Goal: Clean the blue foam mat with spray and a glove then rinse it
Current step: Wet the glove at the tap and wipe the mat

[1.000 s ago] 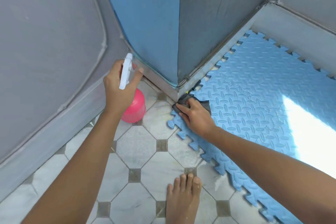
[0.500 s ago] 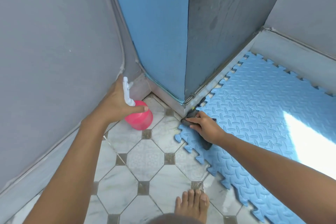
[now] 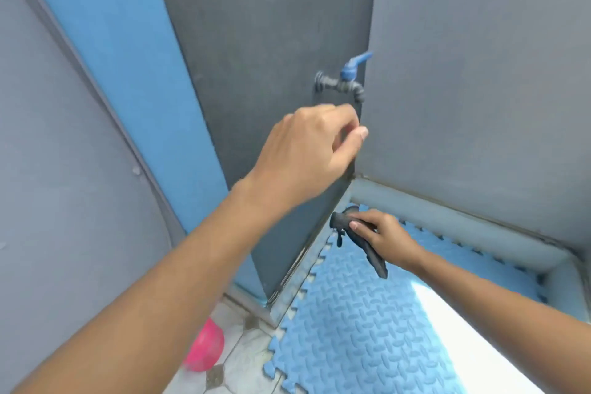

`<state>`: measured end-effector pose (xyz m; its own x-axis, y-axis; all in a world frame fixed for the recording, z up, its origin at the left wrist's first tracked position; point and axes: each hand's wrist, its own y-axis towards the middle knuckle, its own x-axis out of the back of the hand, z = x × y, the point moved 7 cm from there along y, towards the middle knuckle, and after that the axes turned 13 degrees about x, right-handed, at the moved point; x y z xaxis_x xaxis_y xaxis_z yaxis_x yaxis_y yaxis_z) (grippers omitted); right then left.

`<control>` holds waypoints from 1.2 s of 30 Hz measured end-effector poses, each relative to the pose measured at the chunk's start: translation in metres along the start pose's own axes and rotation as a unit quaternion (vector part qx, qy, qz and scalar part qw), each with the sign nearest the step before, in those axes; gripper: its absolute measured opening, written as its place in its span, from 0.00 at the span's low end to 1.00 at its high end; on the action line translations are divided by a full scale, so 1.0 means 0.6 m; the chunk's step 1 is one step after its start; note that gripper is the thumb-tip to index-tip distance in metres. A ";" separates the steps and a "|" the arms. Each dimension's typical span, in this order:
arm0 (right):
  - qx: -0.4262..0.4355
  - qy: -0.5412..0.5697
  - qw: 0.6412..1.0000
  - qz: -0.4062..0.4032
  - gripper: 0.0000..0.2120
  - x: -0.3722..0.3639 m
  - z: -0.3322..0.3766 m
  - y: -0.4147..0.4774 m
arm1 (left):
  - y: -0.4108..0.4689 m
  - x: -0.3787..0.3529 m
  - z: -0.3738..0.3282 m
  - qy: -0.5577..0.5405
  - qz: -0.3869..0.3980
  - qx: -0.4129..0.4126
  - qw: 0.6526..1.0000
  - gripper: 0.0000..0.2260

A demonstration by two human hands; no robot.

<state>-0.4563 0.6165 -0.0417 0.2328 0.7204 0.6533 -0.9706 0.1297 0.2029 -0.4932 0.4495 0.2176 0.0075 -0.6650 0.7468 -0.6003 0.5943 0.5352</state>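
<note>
The left hand (image 3: pixel 311 150), loosely curled and empty, hangs just below the wall tap (image 3: pixel 343 81). The right hand (image 3: pixel 382 238) grips the dark glove (image 3: pixel 367 243) above the blue foam mat (image 3: pixel 367 339). The pink spray bottle (image 3: pixel 204 350) sits on tiles near left, partly hidden by the forearm.

A domestic wash area or utility corner. Evidence: a wall-mounted tap (image 3: pixel 340 83) with a blue lever at 12 o'clock on a dark grey wall (image 3: pixel 256 41); a raised grey kerb (image 3: pixel 447 221) at 3 o'clock bordering the floor; white marble-pattern floor tiles (image 3: pixel 246 358) with small dark inset squares at 6 o'clock; a blue painted panel (image 3: pixel 121 51) at 10 o'clock.
</note>
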 end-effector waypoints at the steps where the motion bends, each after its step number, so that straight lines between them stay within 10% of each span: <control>1: 0.009 -0.004 0.999 -0.032 0.09 0.043 0.016 0.015 | 0.044 -0.005 -0.008 0.033 -0.011 0.006 0.999 0.12; 11: 0.000 0.042 0.970 -0.241 0.10 0.304 0.133 0.102 | 0.320 -0.111 -0.010 0.363 0.121 0.053 0.922 0.22; 36: -0.094 0.110 0.954 -0.264 0.09 0.324 0.025 0.098 | 0.358 -0.165 0.025 0.249 0.152 -0.084 0.953 0.26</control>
<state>-0.4672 0.7539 0.1081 0.6934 0.6440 0.3231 -0.7205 0.6191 0.3123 -0.6351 0.6364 0.2527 0.2582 -0.1783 0.9495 -0.4996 0.8166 0.2892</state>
